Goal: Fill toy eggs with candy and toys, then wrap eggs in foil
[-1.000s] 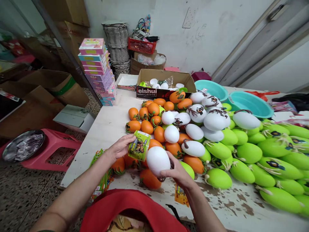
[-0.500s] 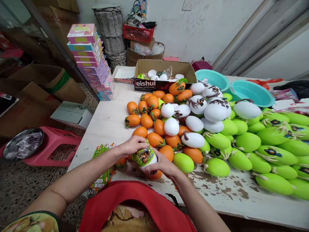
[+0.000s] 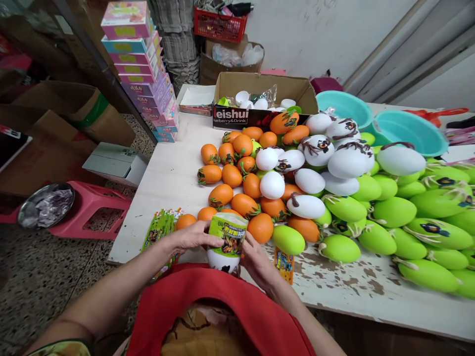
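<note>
Close to my body, a white toy egg (image 3: pixel 221 261) is inside a green printed sleeve (image 3: pixel 230 236), whose top edge stands loose above the shell. My left hand (image 3: pixel 196 238) grips it from the left, thumb lying across the print. On the other side, my right hand (image 3: pixel 257 259) holds the egg's right flank, its fingers partly hidden behind it. A pile of flat green sleeves (image 3: pixel 159 230) lies left of my hands. An orange printed sleeve (image 3: pixel 284 266) rests on the table to the right, below a plain green egg (image 3: pixel 288 240).
Orange eggs (image 3: pixel 232 175), white eggs (image 3: pixel 309 180) and green eggs (image 3: pixel 395 212) crowd the table (image 3: pixel 163 173). Behind them are a cardboard box (image 3: pixel 267 81) of egg shells and two turquoise basins (image 3: pixel 406 131). Stacked pink boxes (image 3: pixel 126 20) rise at the left; a pink stool (image 3: pixel 92 207) holds a metal bowl (image 3: pixel 46 202).
The egg has turned more upright and come nearer my body, showing the sleeve's printed front. My left hand has shifted down to its left side. The camera view tilts lower.
</note>
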Motion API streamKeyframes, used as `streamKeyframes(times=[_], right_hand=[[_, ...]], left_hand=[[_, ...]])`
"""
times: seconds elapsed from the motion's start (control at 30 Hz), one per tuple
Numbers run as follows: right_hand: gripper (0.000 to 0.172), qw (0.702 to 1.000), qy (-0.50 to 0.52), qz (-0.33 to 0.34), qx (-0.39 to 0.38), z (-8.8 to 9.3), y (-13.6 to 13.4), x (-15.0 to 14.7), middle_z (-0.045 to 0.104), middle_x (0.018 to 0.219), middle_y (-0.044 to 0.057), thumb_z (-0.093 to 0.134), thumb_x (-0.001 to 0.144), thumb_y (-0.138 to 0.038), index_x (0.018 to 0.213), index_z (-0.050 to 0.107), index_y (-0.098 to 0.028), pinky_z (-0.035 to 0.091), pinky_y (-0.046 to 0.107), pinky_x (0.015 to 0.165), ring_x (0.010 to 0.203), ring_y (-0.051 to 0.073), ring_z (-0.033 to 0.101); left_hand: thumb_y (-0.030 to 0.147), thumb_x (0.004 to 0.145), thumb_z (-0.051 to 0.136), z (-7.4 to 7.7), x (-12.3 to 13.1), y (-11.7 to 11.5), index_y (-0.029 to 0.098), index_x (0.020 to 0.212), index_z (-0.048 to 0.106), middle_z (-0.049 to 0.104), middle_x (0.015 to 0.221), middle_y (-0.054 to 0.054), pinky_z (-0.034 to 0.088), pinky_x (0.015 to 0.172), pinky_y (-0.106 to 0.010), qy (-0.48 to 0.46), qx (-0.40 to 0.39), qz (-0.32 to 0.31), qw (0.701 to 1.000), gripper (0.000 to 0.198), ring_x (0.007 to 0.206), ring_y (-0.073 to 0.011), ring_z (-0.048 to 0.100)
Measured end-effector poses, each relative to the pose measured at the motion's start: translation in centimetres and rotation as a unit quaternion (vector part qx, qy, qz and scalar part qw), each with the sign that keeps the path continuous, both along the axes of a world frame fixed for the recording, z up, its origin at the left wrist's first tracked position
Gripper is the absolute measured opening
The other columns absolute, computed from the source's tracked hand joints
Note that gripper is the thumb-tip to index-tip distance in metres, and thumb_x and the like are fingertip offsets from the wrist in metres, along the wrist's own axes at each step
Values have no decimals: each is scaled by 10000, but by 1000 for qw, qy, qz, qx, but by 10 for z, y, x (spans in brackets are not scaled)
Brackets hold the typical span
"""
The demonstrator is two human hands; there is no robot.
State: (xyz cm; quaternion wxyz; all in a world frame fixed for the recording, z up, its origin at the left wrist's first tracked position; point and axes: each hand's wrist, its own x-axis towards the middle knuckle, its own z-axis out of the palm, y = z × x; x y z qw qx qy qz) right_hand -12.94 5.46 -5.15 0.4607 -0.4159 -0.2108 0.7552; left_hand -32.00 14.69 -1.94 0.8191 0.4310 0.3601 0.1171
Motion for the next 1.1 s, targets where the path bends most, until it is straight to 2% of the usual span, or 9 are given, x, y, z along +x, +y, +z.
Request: streamKeyframes(times=[0.1,0.23,0.33,0.5,0.6,0.77,0.87,1.0,1.1], right_hand=[[606,999,-20,25,-16,2,-2,4,713,1115,108,837,653,-487,1149,642,-200,561,377,736,954,294,684],[559,999,-33,15,-10,-3,-8,-1,731,1047,78,845,614,-508,1058,681,-212,558,386,717,934,306,684],[578,998,-52,26,-17,-6,-10,-3,733,1037,81,843,589,-545,1036,690,-211,558,432,766,920,318,681],[612,996,-85,20,25,-13,-7,1,718,1120,77,854,608,-498,1118,668,-216,469,477,988,1087,326,634],[567,996,-71,55,14,-22,-8,3,740,1020,73,843,616,-524,1064,697,-209,471,487,973,1032,331,659],[559,997,-54,47,-4,-32,-4,-3,744,954,67,829,623,-551,1059,701,-224,501,489,913,980,336,671],[571,998,-56,5,-8,-28,8,-8,736,1013,57,870,586,-488,1068,689,-240,522,448,871,995,325,657],[502,992,-102,-68,-27,-10,33,-13,722,1049,57,857,619,-476,1016,687,-218,536,380,780,922,276,648],[504,993,-91,-69,-23,2,50,-15,714,1084,60,836,664,-473,1060,671,-209,529,349,763,889,238,647]], left_hand=[[313,722,807,-9,-2,-10,167,1210,679,720,1132,-104,492,855,-310,-9,3,-2,1000,526,1006,-262,660],[325,697,829,-22,-9,-25,162,1208,673,718,1121,-114,487,874,-334,-11,-32,27,999,559,1023,-279,658],[335,701,825,-26,-13,-31,156,1218,664,719,1105,-112,480,884,-342,-18,-42,23,999,570,1026,-284,654],[349,718,811,-28,-15,-28,189,1278,614,705,1147,-93,464,929,-356,-22,-42,21,999,615,1064,-278,634],[358,709,817,-30,-16,-28,187,1282,606,692,1185,-95,448,962,-366,-25,-31,16,999,635,1111,-286,617],[399,735,791,-33,-15,-26,175,1280,593,677,1221,-107,446,970,-382,-36,-12,46,998,622,1139,-296,605],[377,694,824,-32,-10,-21,178,1286,578,657,1256,-117,453,963,-384,-23,-8,80,997,671,1151,-307,594],[379,711,798,-30,-3,-8,142,1239,606,648,1258,-155,455,959,-389,14,-22,158,987,610,1183,-335,570],[344,729,781,-26,3,4,187,1305,559,616,1320,-121,431,1007,-382,-10,2,212,977,637,1244,-312,532]])
